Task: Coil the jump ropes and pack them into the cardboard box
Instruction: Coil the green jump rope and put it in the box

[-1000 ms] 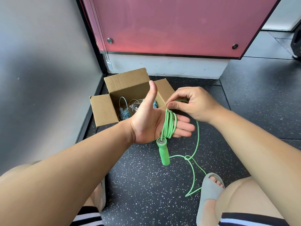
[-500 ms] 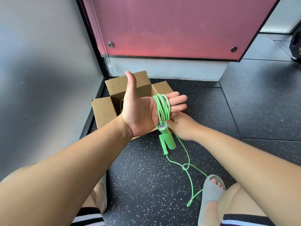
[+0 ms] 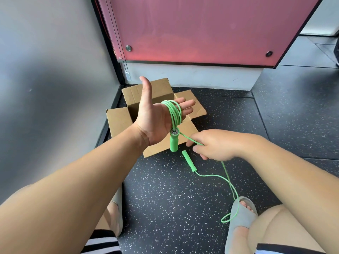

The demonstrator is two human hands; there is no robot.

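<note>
The right hand point(image 3: 214, 145) has moved since half a second ago. Then it was tucked under the left fingertips beside the hanging handle. Now it sits below and to the right of them, nearer the person, its fingers curled and pinching the green jump rope point(image 3: 176, 112) so that one strand runs taut from the coil. A second ago it was pinching the rope above the fingers.

The left hand point(image 3: 156, 121) stays flat, palm towards the camera, thumb up and fingers straight. The coil is looped round its four fingers. The first handle point(image 3: 173, 143) dangles below the heel of the palm. The second handle point(image 3: 189, 161) lies on the speckled floor point(image 3: 165, 198) just under the right fingers, and slack cord trails from it to a grey sandal point(image 3: 240, 215).

The cardboard box point(image 3: 121, 121) stands open directly behind the left fingers. That hand hides its inside. The box is wedged into the corner between the grey wall point(image 3: 45, 70) and the base under the pink panel point(image 3: 201, 28). Its near flap edge is just behind the dangling handle. Right of the right hand's knuckles lies open floor.
</note>
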